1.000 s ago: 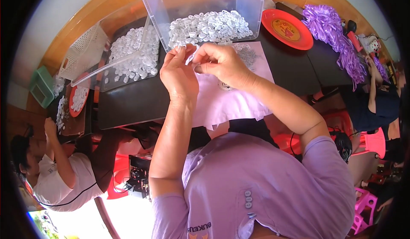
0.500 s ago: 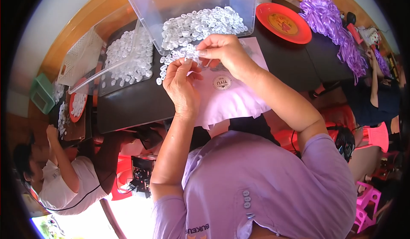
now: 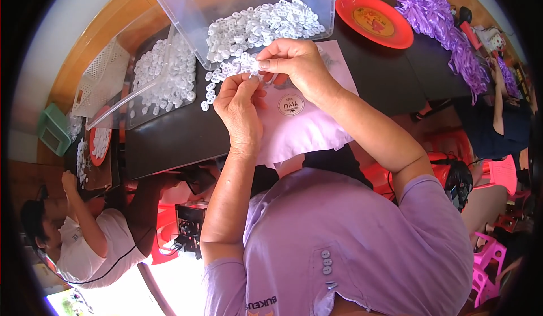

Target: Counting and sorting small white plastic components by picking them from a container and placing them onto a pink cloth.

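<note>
My left hand and my right hand meet over the dark table, fingertips pinched close together. Between them is a small white plastic piece, mostly covered by the fingers. A loose heap of white oval pieces with holes lies just beyond my fingers. It spreads from the mouth of a clear plastic box, tipped on its side, with many more of the same ovals inside. Beneath my hands lies a pink cloth or bag with a round printed mark, hanging over the table's near edge.
To the left stands a clear bin of white pieces, beside a white perforated basket and a green basket. A red plate and a purple ribbon bundle lie right. Co-workers sit at both sides.
The view has shifted slightly, so the table things sit a little higher and further left. Both hands keep their pinch, with only slight finger movement.
</note>
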`<state>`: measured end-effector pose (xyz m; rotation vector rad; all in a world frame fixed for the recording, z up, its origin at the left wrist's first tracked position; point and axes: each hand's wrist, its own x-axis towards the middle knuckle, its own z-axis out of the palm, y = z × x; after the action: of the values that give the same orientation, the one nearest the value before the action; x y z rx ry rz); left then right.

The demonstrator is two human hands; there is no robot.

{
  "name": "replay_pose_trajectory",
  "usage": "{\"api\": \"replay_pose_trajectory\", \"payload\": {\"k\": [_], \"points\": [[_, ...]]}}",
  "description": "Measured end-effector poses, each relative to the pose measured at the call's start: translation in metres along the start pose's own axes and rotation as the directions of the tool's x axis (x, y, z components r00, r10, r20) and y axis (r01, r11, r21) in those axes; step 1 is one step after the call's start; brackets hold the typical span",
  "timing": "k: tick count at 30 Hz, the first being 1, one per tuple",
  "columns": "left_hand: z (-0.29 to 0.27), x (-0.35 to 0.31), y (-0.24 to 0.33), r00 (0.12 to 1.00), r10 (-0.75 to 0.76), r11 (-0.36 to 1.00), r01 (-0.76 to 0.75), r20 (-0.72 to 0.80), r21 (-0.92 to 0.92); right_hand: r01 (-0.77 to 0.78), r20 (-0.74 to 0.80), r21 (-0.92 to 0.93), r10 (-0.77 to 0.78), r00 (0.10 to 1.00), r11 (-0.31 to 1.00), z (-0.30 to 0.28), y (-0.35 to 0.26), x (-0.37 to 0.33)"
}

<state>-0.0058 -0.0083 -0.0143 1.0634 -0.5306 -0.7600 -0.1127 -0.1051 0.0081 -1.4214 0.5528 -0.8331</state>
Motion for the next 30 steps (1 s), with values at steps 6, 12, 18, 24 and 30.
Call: {"api": "replay_pose_trajectory", "payload": {"k": [6, 12, 18, 24, 30], "points": [[-0.002, 0.001, -0.002, 1.000, 0.008, 1.000, -0.008, 0.001, 0.023, 0.074, -0.010, -0.068, -0.075, 0.997, 0.995, 0.001, 0.001, -0.003], [-0.003, 0.000, -0.003, 0.999, 0.037, 0.999, -0.037, 0.032, -0.003, 0.086, 0.056, -0.099, -0.080, 0.995, 0.991, 0.001, 0.003, -0.003], [0.002, -0.005, -0.001, 0.982, 0.139, 0.990, -0.135, 0.125, -0.038, -0.021, 0.108, 0.011, 0.020, 0.994, 1.000, -0.009, -0.006, -0.001], [0.002, -0.011, 0.001, 0.976, 0.153, 0.988, -0.153, 0.154, -0.012, -0.054, 0.185, 0.041, 0.045, 0.982, 0.998, -0.014, -0.007, -0.001], [0.000, -0.011, 0.000, 0.979, 0.148, 0.989, -0.142, 0.141, -0.046, -0.131, 0.160, -0.007, 0.131, 0.978, 0.991, -0.014, -0.013, -0.004]]}}
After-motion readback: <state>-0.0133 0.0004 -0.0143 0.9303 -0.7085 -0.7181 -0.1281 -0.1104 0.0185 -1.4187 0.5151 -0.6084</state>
